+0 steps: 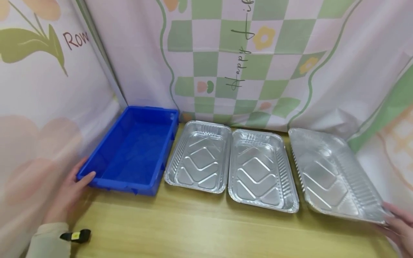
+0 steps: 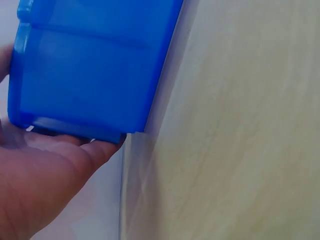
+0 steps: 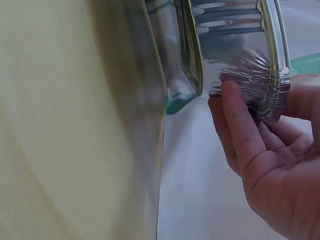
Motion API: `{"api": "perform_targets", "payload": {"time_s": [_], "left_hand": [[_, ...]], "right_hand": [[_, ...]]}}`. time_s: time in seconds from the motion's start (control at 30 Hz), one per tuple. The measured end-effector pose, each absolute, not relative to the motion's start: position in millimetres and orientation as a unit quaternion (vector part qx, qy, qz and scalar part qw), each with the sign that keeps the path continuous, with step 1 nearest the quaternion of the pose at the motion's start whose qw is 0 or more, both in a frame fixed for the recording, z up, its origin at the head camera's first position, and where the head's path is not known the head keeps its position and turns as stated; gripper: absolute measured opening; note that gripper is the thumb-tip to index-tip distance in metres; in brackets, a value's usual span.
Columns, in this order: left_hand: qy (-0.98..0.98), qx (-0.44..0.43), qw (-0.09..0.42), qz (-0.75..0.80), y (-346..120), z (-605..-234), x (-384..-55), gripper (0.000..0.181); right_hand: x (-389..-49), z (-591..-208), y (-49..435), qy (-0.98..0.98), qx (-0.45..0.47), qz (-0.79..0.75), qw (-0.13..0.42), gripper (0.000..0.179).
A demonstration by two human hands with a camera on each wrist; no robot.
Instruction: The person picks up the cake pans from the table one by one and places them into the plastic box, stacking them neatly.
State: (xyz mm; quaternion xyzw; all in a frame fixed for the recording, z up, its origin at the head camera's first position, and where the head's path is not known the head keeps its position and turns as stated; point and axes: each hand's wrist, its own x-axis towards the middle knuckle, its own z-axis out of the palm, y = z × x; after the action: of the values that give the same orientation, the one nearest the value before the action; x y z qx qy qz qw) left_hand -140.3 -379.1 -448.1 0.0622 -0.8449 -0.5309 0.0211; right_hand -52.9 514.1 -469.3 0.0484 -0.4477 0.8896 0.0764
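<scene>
At the left, my left hand grips the near left corner of a blue plastic bin, thumb over the rim. In the left wrist view, its fingers lie under the corner of the bin. My right hand pinches the near right corner of a foil tray, which is tilted with its right side raised. The right wrist view shows fingers against the outer wall of this tray. Between bin and tilted tray, two more foil trays lie side by side.
The bin and trays stand in a row on a wooden table. Hanging cloth with a printed check pattern closes off the back, and more cloth hangs close beside the bin on the left.
</scene>
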Motion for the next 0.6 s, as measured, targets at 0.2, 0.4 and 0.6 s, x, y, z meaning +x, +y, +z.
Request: {"api": "perform_targets", "payload": {"time_s": [0.2, 0.4, 0.6], "left_hand": [[-0.84, 0.035, 0.017, -0.542, -381, -450, -142, 0.067], [-0.8, 0.02, 0.02, -0.6, -382, -454, -145, 0.066], [-0.711, 0.002, 0.025, -0.703, -379, -460, -144, 0.064]], "right_hand": [[-63, -461, 496, -0.372, 0.161, 0.914, 0.038, 0.046], [-72, -444, 476, -0.401, 0.177, 0.899, 0.011, 0.049], [-81, -426, 456, -0.476, 0.137, 0.869, 0.012, 0.051]]}}
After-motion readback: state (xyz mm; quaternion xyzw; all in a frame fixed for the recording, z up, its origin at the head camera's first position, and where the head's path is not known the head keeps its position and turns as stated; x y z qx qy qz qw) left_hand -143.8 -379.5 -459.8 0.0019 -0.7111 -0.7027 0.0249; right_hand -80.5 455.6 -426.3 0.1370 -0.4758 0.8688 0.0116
